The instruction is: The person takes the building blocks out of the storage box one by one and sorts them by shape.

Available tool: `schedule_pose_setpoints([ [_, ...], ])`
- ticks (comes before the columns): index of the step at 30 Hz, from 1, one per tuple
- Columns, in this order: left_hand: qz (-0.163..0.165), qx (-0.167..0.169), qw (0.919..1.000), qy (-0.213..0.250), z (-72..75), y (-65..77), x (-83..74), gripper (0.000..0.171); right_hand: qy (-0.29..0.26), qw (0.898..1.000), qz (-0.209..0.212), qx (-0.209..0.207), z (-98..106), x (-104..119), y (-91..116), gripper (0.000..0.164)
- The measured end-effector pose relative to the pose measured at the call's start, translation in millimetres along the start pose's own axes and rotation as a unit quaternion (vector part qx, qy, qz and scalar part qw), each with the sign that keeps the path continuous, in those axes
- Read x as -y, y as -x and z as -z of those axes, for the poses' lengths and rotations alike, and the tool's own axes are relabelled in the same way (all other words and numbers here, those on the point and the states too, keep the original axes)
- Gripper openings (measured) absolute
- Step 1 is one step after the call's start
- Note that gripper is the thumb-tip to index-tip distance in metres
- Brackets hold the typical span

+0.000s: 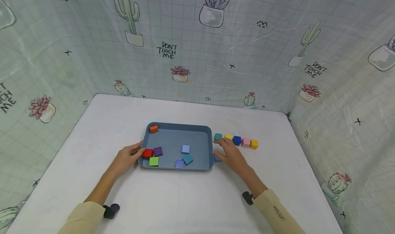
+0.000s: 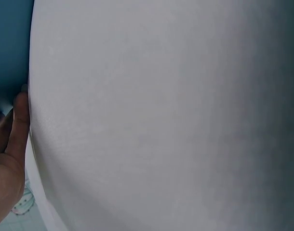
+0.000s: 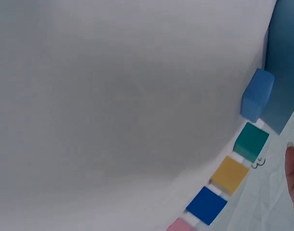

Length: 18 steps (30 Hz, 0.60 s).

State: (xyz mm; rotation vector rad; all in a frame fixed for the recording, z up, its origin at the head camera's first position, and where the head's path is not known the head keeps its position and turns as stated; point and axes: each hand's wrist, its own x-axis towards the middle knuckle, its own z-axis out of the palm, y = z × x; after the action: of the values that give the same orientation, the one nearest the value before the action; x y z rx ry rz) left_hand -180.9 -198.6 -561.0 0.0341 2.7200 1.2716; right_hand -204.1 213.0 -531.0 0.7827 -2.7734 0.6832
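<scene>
Over a white surface (image 1: 172, 199), a person's right hand (image 1: 232, 155) hovers at the right edge of a shallow blue-grey rectangular tray (image 1: 168, 136), thumb and fingers spread, pinching nothing. A small blue block (image 3: 257, 95) sits below the thumb, just beside that edge; the right hand is nearer, and the block's long axis cannot be made out. Beyond the fingers, five cubes run from near the tray's far right corner toward the surface's right edge: teal cube (image 1: 218, 136), yellow cube (image 1: 228, 136), dark-blue cube (image 1: 236, 140), pink cube (image 1: 245, 142), golden-yellow cube (image 1: 254, 144).

The left hand (image 1: 124, 158) touches the tray's left edge; whether its fingers pinch the wall, one cannot tell. Seven blocks lie inside: orange block (image 1: 154, 129), far left corner; red block (image 1: 147, 153), purple block (image 1: 158, 151) and lime-green block (image 1: 153, 161), near left corner; light-blue block (image 1: 185, 149), turquoise block (image 1: 187, 159) and periwinkle block (image 1: 179, 164), toward the near edge.
</scene>
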Motion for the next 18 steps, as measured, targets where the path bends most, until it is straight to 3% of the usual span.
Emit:
schedule_pose_setpoints([
  [5, -0.005, -0.004, 1.0000, 0.001, 0.0, 0.1, 0.7, 0.065, 0.010, 0.999, 0.026, -0.019, -2.5, 12.8, -10.5, 0.043],
  [18, -0.003, -0.004, 1.0000, 0.004, -0.6, -0.2, 1.3, 0.065, -0.016, 0.998, 0.056, -0.009, -16.9, 42.2, -31.6, 0.040],
])
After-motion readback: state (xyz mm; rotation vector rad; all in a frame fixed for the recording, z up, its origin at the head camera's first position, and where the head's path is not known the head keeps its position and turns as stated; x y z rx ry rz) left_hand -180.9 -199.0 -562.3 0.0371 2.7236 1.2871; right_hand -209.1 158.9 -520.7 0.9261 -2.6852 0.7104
